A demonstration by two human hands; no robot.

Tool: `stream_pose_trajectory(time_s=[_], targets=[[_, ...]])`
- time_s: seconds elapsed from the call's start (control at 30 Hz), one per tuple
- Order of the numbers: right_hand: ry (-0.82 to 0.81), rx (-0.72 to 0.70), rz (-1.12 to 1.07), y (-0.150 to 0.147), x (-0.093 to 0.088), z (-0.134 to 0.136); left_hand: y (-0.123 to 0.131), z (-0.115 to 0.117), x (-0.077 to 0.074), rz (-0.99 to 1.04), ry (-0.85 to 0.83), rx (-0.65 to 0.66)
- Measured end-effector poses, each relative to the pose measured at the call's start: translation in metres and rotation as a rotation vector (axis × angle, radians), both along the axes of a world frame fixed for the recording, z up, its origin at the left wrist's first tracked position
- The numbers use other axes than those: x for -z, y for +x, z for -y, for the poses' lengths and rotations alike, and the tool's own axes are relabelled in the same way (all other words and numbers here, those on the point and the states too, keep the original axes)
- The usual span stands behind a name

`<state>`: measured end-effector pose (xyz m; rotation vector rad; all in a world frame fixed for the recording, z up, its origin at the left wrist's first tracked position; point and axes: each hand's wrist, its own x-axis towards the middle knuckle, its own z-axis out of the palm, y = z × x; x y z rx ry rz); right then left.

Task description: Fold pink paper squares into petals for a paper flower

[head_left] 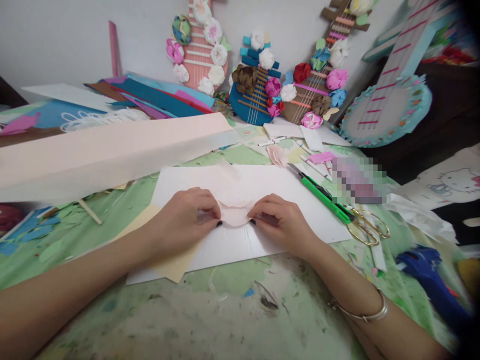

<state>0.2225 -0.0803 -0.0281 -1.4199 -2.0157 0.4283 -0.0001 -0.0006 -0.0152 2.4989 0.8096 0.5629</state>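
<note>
A small pale pink piece of crepe paper (235, 215) is stretched between my two hands, its edges curved. My left hand (187, 212) pinches its left end between thumb and fingers. At the opposite end, my right hand (283, 220) has the same kind of pinch on it. Both hands are over a white board (232, 250) lying on the table. Pale yellow paper (174, 262) sticks out from under my left forearm. To the right of my right hand, a green box cutter (326, 197) rests with its blade out beside gold-handled scissors (369, 227).
A long peach paper sheet (112, 145) spans the left side. Paper instruments with paper flowers, including a blue one (249, 100), lean at the back wall. A blue glue gun (427, 275) lies at the right. Folded pink petals (276, 156) and several markers lie behind the board.
</note>
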Motion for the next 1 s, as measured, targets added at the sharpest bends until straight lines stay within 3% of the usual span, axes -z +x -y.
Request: stream_pose_trajectory(time_s=[0.2,0.6,1.0], targets=[[-0.105,0.118,-0.036,-0.001,-0.001,-0.003,0.002,-0.001,0.001,-0.054,-0.064,-0.024],[-0.132,0.223,-0.052,-0.006,-0.001,-0.005,0.006,0.002,0.007,-0.005,-0.138,-0.065],[-0.107,0.303,-0.013,-0.014,0.002,-0.008,0.012,0.006,0.007,-0.071,-0.075,-0.115]])
